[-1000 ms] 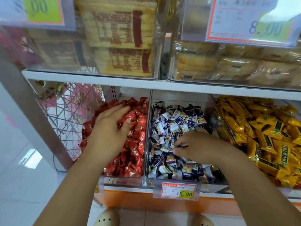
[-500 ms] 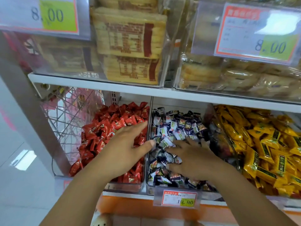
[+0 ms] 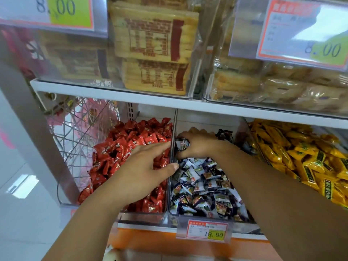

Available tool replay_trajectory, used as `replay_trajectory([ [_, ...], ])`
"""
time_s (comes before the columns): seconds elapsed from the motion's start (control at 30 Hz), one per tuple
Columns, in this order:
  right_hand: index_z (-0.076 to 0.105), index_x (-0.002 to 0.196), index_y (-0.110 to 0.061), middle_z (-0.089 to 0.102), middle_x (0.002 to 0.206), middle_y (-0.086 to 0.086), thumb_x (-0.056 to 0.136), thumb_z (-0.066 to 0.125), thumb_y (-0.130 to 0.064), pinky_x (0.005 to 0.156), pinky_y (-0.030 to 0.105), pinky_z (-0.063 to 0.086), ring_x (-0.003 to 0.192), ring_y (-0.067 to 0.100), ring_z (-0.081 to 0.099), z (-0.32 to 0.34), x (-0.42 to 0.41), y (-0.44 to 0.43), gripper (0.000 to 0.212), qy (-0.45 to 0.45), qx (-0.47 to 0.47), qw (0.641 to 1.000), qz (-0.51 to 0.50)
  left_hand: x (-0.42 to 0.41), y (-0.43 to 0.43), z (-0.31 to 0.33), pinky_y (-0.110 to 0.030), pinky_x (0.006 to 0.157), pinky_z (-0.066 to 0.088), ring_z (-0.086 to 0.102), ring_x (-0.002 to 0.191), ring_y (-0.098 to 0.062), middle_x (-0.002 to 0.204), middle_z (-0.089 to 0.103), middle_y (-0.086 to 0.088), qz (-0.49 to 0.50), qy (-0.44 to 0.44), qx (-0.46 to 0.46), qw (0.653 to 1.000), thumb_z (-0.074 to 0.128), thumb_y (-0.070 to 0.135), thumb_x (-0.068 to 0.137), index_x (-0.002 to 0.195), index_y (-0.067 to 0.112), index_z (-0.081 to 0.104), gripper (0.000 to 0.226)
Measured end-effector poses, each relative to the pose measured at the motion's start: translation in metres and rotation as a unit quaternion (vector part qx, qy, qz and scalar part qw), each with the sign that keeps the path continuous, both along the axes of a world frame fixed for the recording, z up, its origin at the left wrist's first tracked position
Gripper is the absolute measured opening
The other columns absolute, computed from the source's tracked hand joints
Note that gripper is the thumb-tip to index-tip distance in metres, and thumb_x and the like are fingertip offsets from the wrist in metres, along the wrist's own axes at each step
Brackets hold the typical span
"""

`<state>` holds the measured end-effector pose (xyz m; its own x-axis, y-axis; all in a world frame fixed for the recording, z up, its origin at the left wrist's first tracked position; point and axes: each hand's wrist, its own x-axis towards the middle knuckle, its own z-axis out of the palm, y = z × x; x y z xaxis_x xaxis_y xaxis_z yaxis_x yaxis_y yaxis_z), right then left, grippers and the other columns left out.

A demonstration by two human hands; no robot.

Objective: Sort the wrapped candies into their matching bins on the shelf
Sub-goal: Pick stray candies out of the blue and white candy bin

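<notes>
Though three candy bins [image 3: 143,217], two hands [image 3: 145,172] [image 3: 199,146]

Only the arms and hands of the person are in view, plus a bit of footwear. The left hand [image 3: 148,166] and the right hand [image 3: 197,146] are bare, and both forearms are bare too, from wrist to the edge of the view; where a sleeve begins I cannot tell. The thumbnail on the left hand looks short and plain. At the bottom edge, approx. under the left forearm, shows the rounded toe of a pale cream shoe [image 3: 112,257] w/ small dark holes, partly blurred.
</notes>
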<state>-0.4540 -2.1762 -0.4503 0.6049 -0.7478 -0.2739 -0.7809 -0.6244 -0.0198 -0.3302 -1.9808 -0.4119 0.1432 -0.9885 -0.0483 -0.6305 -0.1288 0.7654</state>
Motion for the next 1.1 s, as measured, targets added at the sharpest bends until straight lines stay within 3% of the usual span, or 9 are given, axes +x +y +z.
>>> replay_trajectory([
  [0.1,0.03,0.142,-0.046,0.024,0.151,-0.002,0.08,0.05,-0.071,0.107,0.048,0.025,0.136,0.029,0.026,0.012,-0.016,0.017,0.07,0.05,0.01,0.998,0.04,0.0,0.001,0.001,-0.027,0.112,0.023,0.023,0.127,0.002,0.12,0.022,0.03,0.005,0.0,0.009,1.0,0.054,0.051,0.088,0.142,0.051,0.027,0.06],
  [0.3,0.029,0.146,-0.041,0.015,0.158,-0.008,0.091,0.021,-0.07,0.113,0.06,-0.005,0.145,0.02,0.004,0.023,-0.071,0.062,0.062,0.131,-0.006,0.988,0.087,-0.001,0.003,0.002,-0.031,0.113,0.025,0.026,0.129,-0.002,0.141,0.029,0.017,0.005,-0.01,0.018,1.0,0.052,0.054,0.087,0.141,0.053,0.026,0.06],
  [0.4,0.023,0.145,-0.049,0.007,0.16,-0.011,0.085,0.027,-0.077,0.114,0.06,-0.005,0.147,0.022,-0.001,0.041,-0.08,0.071,0.066,0.156,0.091,0.982,0.061,0.0,0.003,-0.001,-0.026,0.109,0.026,0.023,0.131,0.0,0.146,0.029,0.017,-0.002,-0.012,0.01,1.0,0.053,0.054,0.086,0.141,0.051,0.026,0.061],
  [0.47,0.044,0.139,-0.041,0.033,0.153,-0.005,0.089,0.039,-0.068,0.114,0.048,0.024,0.141,0.022,0.029,0.059,-0.072,0.065,0.057,0.091,0.15,0.984,0.032,0.0,0.002,-0.002,-0.024,0.107,0.025,0.022,0.129,0.003,0.148,0.028,0.016,-0.005,-0.008,0.006,1.0,0.053,0.055,0.086,0.141,0.052,0.026,0.061],
  [0.57,0.067,0.112,-0.007,0.065,0.118,0.013,0.099,0.049,-0.023,0.085,0.033,0.05,0.101,0.027,0.062,0.057,-0.04,0.035,0.027,-0.092,0.07,0.993,0.017,0.001,0.001,-0.002,-0.028,0.111,0.024,0.023,0.131,0.001,0.148,0.028,0.016,-0.002,0.002,0.01,1.0,0.054,0.054,0.085,0.138,0.055,0.027,0.06],
  [0.63,0.065,0.117,-0.006,0.062,0.124,0.014,0.096,0.051,-0.009,0.085,0.029,0.049,0.104,0.027,0.061,0.039,-0.016,0.021,0.025,-0.086,0.05,0.995,0.002,0.002,0.001,-0.002,-0.03,0.113,0.025,0.025,0.125,0.003,0.147,0.027,0.017,-0.003,0.01,0.014,1.0,0.054,0.059,0.082,0.136,0.059,0.028,0.06],
  [0.8,0.051,0.137,-0.022,0.045,0.135,0.011,0.09,0.06,-0.02,0.089,0.032,0.049,0.111,0.03,0.054,0.0,0.006,0.008,0.048,-0.063,0.044,0.997,-0.007,0.003,0.0,-0.001,-0.03,0.113,0.025,0.026,0.121,0.005,0.132,0.029,0.025,-0.011,0.033,0.018,0.999,0.053,0.063,0.075,0.116,0.072,0.029,0.048],
  [0.97,0.069,0.107,-0.008,0.062,0.111,0.014,0.089,0.065,-0.023,0.074,0.027,0.048,0.089,0.027,0.062,-0.006,-0.001,0.01,0.023,-0.125,0.042,0.991,-0.036,0.003,-0.001,-0.002,-0.033,0.114,0.026,0.027,0.132,-0.001,0.144,0.03,0.018,-0.003,0.018,0.016,1.0,0.056,0.058,0.081,0.13,0.064,0.029,0.056],
  [1.1,0.066,0.101,-0.017,0.062,0.094,-0.004,0.087,0.067,-0.029,0.056,0.019,0.039,0.073,0.008,0.055,0.03,-0.021,0.02,0.019,-0.273,0.083,0.952,-0.114,0.002,-0.001,-0.004,-0.036,0.115,0.027,0.026,0.136,-0.002,0.146,0.031,0.017,0.0,0.004,0.01,1.0,0.056,0.058,0.082,0.139,0.054,0.028,0.064],
])
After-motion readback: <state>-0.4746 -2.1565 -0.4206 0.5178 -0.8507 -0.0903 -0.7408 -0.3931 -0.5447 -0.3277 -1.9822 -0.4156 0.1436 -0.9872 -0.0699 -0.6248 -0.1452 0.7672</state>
